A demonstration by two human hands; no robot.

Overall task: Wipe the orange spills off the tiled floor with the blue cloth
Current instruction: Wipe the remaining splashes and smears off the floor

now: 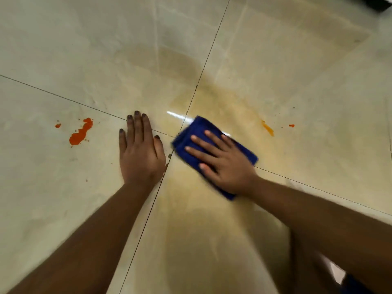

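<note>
Two bare forearms reached forward from the bottom of the view, over a glossy cream tiled floor (63,198) crossed by thin dark grout lines.

At the centre, the left hand (141,154) lay flat on the tile, palm down, fingers straight and close together, gripping nothing; it appeared to be bracing the person's weight. Just beside it, the right hand (222,162) pressed down on the blue cloth (197,128), a folded pad sitting where four tiles meet. Its fingers were spread and nearly straight across the top of the cloth rather than wrapped around it. That hand was slightly blurred, so its exact contact was hard to judge.

Around and beyond the cloth, a broad pale yellow-orange film (233,107) covered the tiles, which suggested this area had been wiped but left smeared rather than clean.

Several marks remained. To the left, well apart from the cloth and beyond the left hand, was a bright orange splash (81,132) with a small orange drop (58,125) beside it. To the right were a thin orange streak (267,128) and a tiny orange spot (291,125).

By this view the job looked roughly half done: the middle needed a cleaner pass, and both outer patches were untouched.
</note>
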